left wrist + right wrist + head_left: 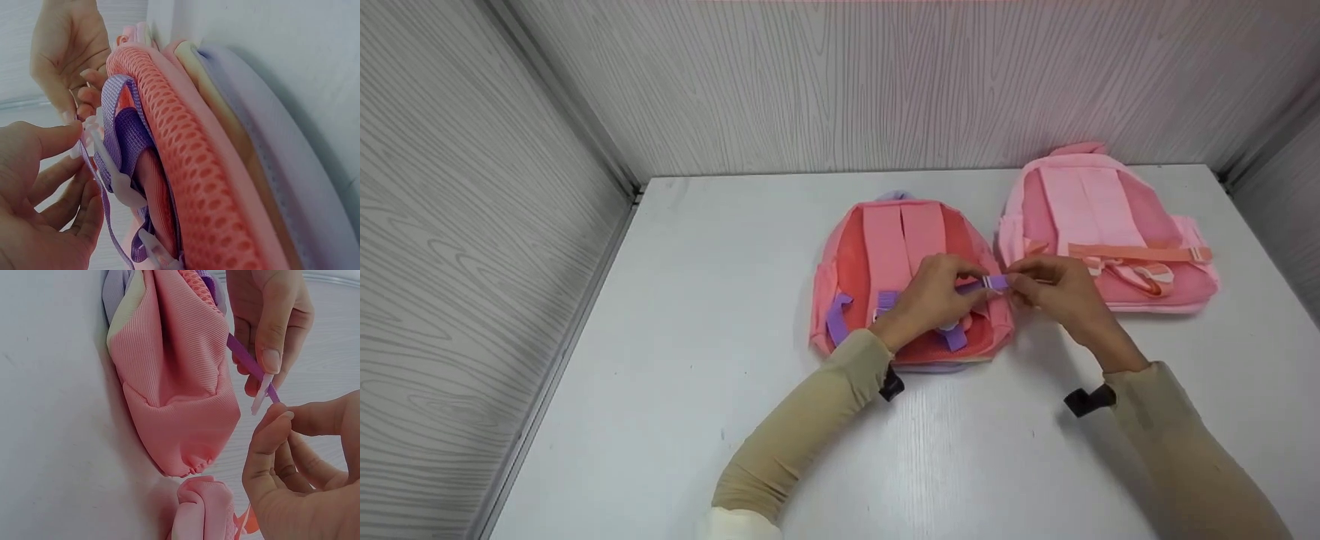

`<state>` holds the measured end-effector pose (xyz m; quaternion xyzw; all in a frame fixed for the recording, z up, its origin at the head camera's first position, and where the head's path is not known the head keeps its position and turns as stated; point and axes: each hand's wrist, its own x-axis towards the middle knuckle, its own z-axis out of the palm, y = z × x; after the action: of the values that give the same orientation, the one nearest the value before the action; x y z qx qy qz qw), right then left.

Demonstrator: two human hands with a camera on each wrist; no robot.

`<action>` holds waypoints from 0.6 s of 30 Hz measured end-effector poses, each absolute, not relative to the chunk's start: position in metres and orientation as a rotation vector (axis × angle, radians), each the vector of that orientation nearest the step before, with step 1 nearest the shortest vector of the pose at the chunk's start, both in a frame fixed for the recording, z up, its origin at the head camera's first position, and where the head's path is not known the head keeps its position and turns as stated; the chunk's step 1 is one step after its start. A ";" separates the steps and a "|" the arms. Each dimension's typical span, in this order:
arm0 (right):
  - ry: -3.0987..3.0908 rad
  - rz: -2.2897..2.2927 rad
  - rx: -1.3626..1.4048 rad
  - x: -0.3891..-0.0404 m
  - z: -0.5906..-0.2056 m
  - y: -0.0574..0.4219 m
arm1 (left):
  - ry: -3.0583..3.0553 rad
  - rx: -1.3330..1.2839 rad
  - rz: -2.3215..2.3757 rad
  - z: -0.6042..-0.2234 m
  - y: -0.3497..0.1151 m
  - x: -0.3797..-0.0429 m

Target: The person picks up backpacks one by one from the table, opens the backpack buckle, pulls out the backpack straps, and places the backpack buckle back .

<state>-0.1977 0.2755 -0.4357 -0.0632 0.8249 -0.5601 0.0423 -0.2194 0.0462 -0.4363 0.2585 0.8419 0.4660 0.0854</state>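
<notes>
A coral-pink backpack lies on the table with its straps and mesh back panel facing up. Over its right side my left hand pinches a purple webbing strap next to a small white plastic slider. My right hand pinches the strap's end just beyond the slider, between thumb and index finger. In the left wrist view, a looped purple strap and a white plastic buckle lie against the mesh, close to my fingers.
A lighter pink backpack with orange straps lies at the back right, close beside the coral one. Both are on a white table. Wood-grain panels stand behind and at the sides.
</notes>
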 end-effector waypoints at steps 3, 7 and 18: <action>2.541 -1.697 -0.188 -0.199 -0.435 0.276 | 2.522 0.780 1.389 -0.436 0.049 -0.219; 2.558 -1.686 -0.208 -0.199 -0.436 0.278 | 2.515 0.784 1.403 -0.438 0.052 -0.219; 2.603 -1.666 -0.248 -0.198 -0.438 0.280 | 2.535 0.863 1.429 -0.448 0.058 -0.221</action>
<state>-0.1981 0.2797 -0.4382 -0.0801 0.8393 -0.5373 0.0207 -0.2208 0.0583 -0.4475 0.2838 0.8340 0.4701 0.0535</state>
